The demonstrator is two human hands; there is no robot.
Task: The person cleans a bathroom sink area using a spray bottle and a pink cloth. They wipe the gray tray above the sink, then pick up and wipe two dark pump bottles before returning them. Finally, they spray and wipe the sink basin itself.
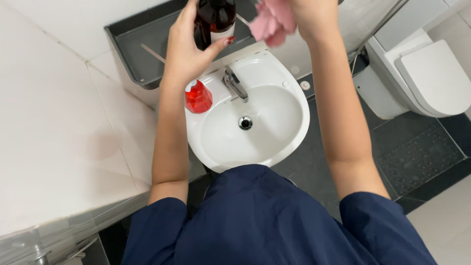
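Observation:
My left hand (189, 46) grips a dark brown bottle (216, 22) with a white label, held up above the back of a white washbasin (289, 127). My right hand (309, 17) holds a crumpled pink cloth (272, 22) right beside the bottle, at the top edge of the view. Below the bottle, a red translucent container (197, 97) stands on the basin's left rim. A chrome tap (234, 83) sits at the basin's back, with the drain (245, 122) under it.
A dark grey shelf tray (142, 49) is fixed to the wall behind the basin. A white toilet (427, 78) with its lid shut stands to the right. White tiled wall (59, 122) fills the left; the floor (417, 157) is dark tile.

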